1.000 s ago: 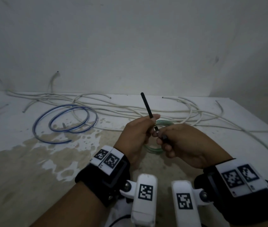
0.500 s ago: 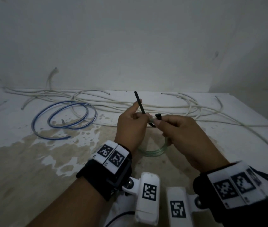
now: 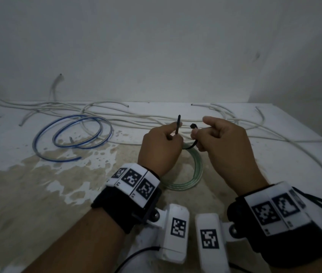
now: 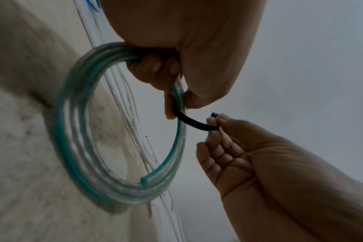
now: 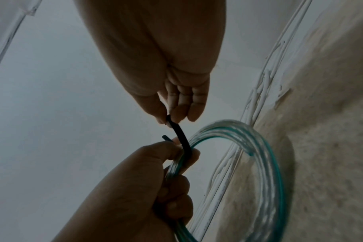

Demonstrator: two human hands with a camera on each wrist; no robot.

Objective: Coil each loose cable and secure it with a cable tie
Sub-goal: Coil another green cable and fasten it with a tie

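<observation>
Since a second ago both hands have been lifting off the table (image 3: 274, 154) and pulling apart, and the black cable tie (image 3: 190, 145) is now bending into a U between them instead of standing straight up. Left hand (image 3: 161, 148) is gripping the green-striped clear coil (image 4: 122, 131) in its curled fingers while thumb and forefinger are pinching the tie's tail, whose tip is sticking up above the knuckles. Right hand (image 3: 225, 142) is pinching the tie's head end between thumb and fingertips (image 4: 212, 121), other fingers loosely curled (head block showing just past the pinch). Tie is passing under the coil strands at the left hand's grip, per both wrist views; ends are not joined, gap clearly visible between them. Coil is hanging down from the left hand, its low edge near the stained tabletop; contact with the surface is hard to tell. Blue-striped cable (image 3: 73, 138) is lying in loose loops to the far left, untied. White cables (image 3: 175, 119) are sprawling along the far edge by the wall and trailing off to the right.
</observation>
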